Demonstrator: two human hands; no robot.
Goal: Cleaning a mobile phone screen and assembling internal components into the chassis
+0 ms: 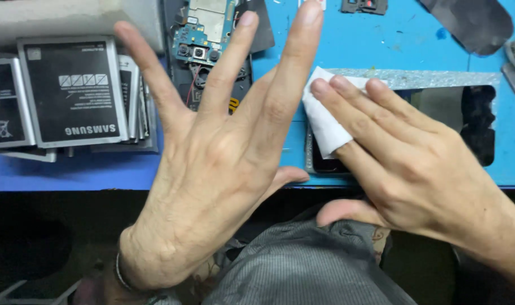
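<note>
My left hand [212, 164] is raised flat with its fingers spread wide, held above the front edge of the blue bench and holding nothing. My right hand [404, 169] lies with flat fingers pressing a folded white wipe [325, 121] onto a dark phone screen [455, 113] that has a glittery silver border. The wipe sits at the screen's left end, under my fingertips. An opened phone body with a blue-green circuit board [204, 34] lies just beyond my left fingers.
A stack of flat grey-and-black phone batteries [71, 90] sits at the left on the blue mat [370, 45]. A dark curved back cover [472, 22] and a small black part [364, 5] lie at the far edge. My grey clothing [302, 265] is below.
</note>
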